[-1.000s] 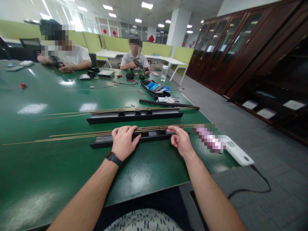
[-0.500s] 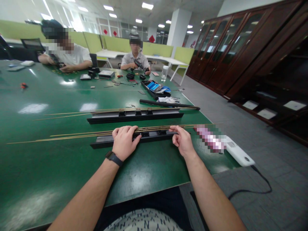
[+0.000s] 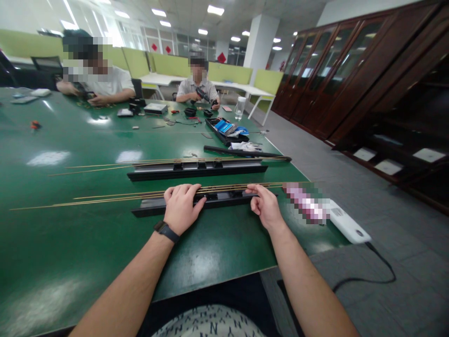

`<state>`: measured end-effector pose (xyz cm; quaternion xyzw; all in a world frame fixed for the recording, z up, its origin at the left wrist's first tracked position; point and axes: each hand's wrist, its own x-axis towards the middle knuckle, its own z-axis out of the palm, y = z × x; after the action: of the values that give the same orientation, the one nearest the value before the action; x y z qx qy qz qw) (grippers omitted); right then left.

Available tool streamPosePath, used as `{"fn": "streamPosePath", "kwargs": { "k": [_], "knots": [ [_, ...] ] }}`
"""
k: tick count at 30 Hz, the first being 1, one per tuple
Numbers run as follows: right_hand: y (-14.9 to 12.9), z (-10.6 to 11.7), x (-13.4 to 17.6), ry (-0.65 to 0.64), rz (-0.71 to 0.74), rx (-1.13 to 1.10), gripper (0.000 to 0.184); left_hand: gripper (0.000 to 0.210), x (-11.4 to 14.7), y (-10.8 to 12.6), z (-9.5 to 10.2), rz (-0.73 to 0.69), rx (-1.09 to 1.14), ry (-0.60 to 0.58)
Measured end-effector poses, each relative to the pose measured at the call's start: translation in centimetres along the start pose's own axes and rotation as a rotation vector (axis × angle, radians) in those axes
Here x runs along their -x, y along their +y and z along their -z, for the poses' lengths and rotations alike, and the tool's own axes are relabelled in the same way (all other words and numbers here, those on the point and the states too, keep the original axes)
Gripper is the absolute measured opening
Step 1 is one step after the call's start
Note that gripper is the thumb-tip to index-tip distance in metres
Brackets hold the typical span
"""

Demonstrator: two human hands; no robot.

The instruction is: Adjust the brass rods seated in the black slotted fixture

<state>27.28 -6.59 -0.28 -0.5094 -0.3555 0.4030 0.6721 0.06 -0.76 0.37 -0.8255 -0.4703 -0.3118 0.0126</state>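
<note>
Left hand (image 3: 180,206) and right hand (image 3: 264,205) are touching long thin golden rods (image 3: 224,188), fingers' grip unclear, uneven pressing possibly rolling them off the long black metal channel (image 3: 150,211).

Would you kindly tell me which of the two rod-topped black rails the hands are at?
The nearer rail: the left hand and right hand are at it, whereas the farther rail has no hand on it.

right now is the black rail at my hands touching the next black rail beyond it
Apart: the head view shows a strip of green tabletop between the near rail and the far rail.
</note>
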Motion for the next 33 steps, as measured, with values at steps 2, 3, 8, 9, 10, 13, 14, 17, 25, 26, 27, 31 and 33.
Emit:
{"fn": "streamPosePath", "kwargs": {
  "k": [2, 3, 8, 9, 10, 13, 14, 17, 25, 26, 27, 31, 33],
  "knots": [
    [0.04, 0.04, -0.09, 0.018, 0.009, 0.001, 0.038, 0.032, 0.01, 0.02, -0.01, -0.004, -0.004, 0.004],
    [0.05, 0.06, -0.12, 0.025, 0.012, 0.001, 0.039, 0.032, 0.02, 0.03, -0.01, -0.004, -0.005, 0.004],
    [0.08, 0.11, -0.14, 0.020, 0.011, 0.000, 0.038, 0.032, -0.02, 0.05, 0.03, 0.000, 0.000, 0.001],
    [0.10, 0.11, -0.13, 0.015, 0.009, 0.001, 0.037, 0.032, -0.02, 0.04, 0.04, 0.000, 0.002, 0.000],
    [0.12, 0.12, -0.11, 0.009, 0.008, 0.000, 0.037, 0.032, -0.02, 0.03, 0.04, 0.000, 0.003, -0.001],
    [0.16, 0.12, -0.05, -0.016, 0.006, -0.001, 0.037, 0.033, 0.01, -0.03, 0.04, -0.001, -0.003, -0.003],
    [0.15, 0.10, -0.02, -0.023, 0.006, -0.001, 0.037, 0.033, 0.01, -0.06, 0.03, -0.002, -0.005, -0.002],
    [0.08, 0.02, 0.07, -0.022, -0.001, 0.005, 0.036, 0.034, 0.03, -0.17, -0.03, -0.009, -0.010, -0.002],
    [0.05, -0.11, 0.12, -0.025, -0.003, 0.000, 0.036, 0.038, -0.06, -0.34, -0.04, -0.018, -0.028, -0.002],
    [0.07, -0.11, 0.12, -0.025, -0.001, -0.001, 0.035, 0.038, -0.07, -0.32, -0.02, -0.019, -0.030, -0.003],
    [0.09, -0.10, 0.11, -0.026, 0.002, -0.001, 0.035, 0.038, -0.07, -0.31, 0.00, -0.019, -0.032, -0.004],
    [0.19, -0.08, 0.09, -0.020, 0.012, 0.004, 0.035, 0.039, -0.05, -0.32, 0.04, -0.025, -0.045, -0.006],
    [0.20, -0.09, 0.09, -0.014, 0.011, 0.007, 0.036, 0.038, -0.04, -0.35, 0.03, -0.031, -0.054, -0.006]
  ]
}}
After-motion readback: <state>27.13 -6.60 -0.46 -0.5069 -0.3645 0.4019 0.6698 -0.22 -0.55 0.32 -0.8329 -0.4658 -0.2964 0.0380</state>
